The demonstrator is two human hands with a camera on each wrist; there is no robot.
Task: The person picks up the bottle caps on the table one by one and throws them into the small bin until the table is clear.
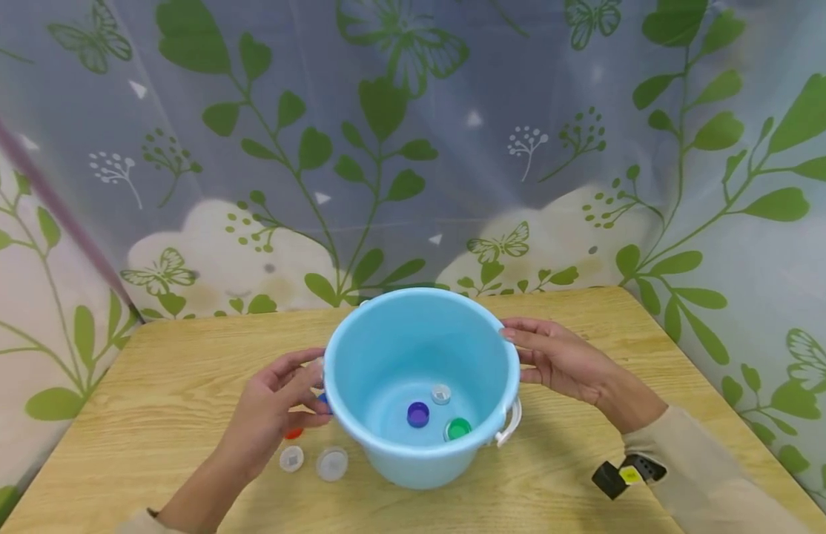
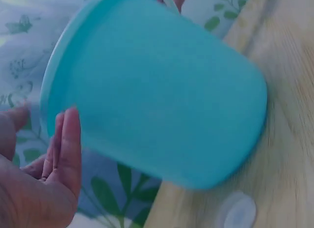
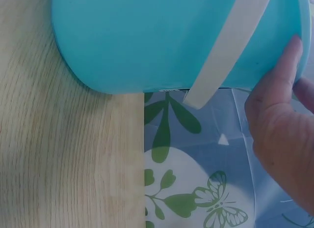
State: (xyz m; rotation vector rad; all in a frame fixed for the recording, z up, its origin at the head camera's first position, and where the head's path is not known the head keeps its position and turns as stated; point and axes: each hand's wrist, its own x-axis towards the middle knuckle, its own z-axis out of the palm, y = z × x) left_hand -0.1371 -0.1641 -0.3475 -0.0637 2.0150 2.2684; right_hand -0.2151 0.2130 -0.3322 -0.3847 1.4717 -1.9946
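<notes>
A light blue bucket [image 1: 426, 467] stands between my two hands, its mouth facing up toward me. Inside lie a purple cap [image 1: 418, 414], a green cap [image 1: 458, 428] and a clear whitish cap [image 1: 441, 394]. My left hand [image 1: 279, 400] is at the bucket's left side near the rim; in the left wrist view its fingers [image 2: 71, 144] look straight beside the wall. Against the right side of the rim, my right hand [image 1: 560, 360] rests with extended fingers touching it. The white handle [image 3: 230, 46] hangs down on the right side.
On the wooden table [image 1: 186, 371], left of the bucket, lie two whitish caps, a small one [image 1: 291, 459] and a larger one [image 1: 332, 464]. A red cap [image 1: 294, 433] and a blue cap [image 1: 324, 399] show partly by my left hand. Behind hangs a leaf-patterned curtain [image 1: 413, 185].
</notes>
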